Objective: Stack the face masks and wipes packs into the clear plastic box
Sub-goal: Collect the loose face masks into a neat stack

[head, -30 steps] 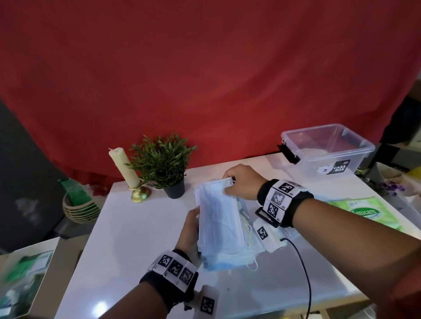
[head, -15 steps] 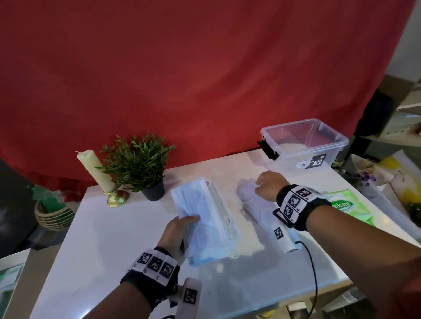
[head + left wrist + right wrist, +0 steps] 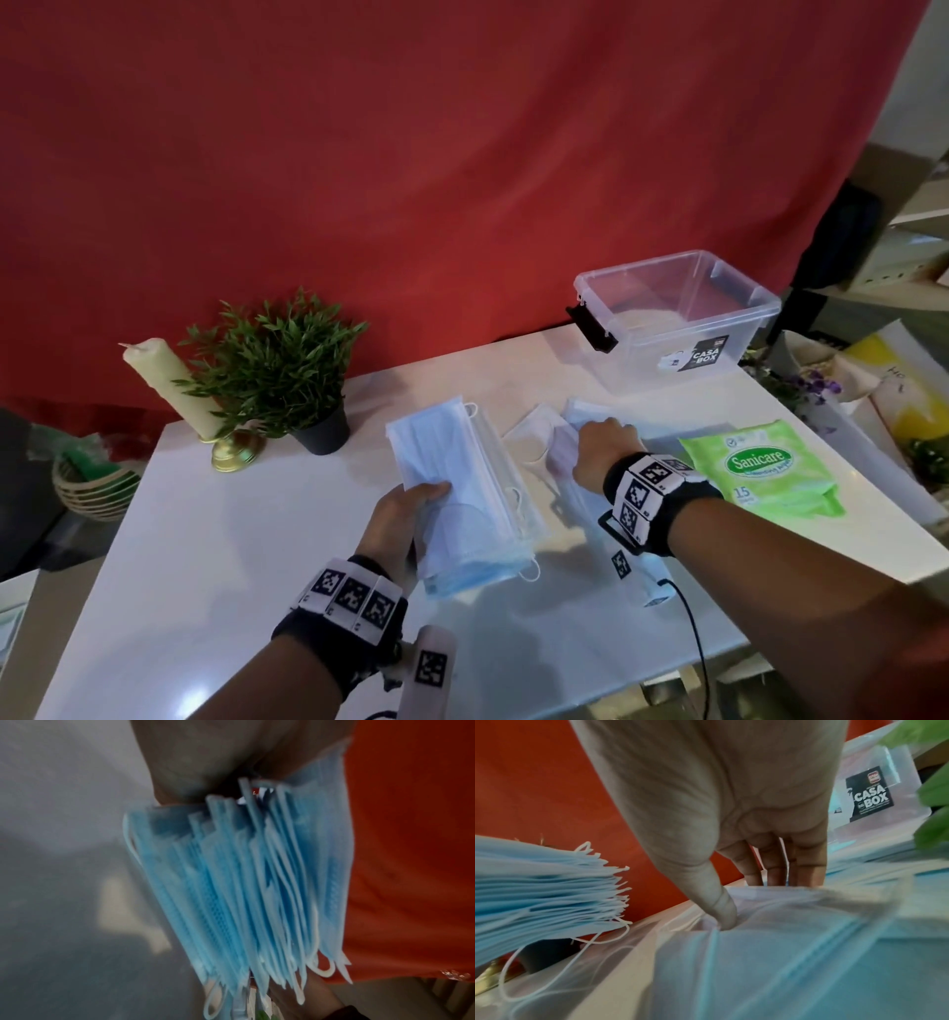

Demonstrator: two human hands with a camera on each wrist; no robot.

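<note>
- Change from half a second ago: the left hand (image 3: 405, 519) keeps its grip on the stack of blue face masks (image 3: 464, 493), fingers curled round the near end; the right hand (image 3: 601, 452) has stayed on the second pile of masks (image 3: 590, 426), at 3 o'clock of the held stack.
- Change from one second ago: the right hand has left the held stack.
- Right wrist view only: thumb (image 3: 721, 906) and fingers (image 3: 777, 866) pinch the top layers of the second pile.
- Left wrist view only: mask edges and ear loops, fanned.
- The green wipes pack (image 3: 760, 467) lies at 3 o'clock of the right hand.
- The clear plastic box (image 3: 678, 318) stands open at 1 o'clock.
- The white table (image 3: 205, 565) carries a potted plant (image 3: 277, 370) and a candle (image 3: 169, 385) at 10 o'clock; a red cloth (image 3: 411, 154) hangs behind.
</note>
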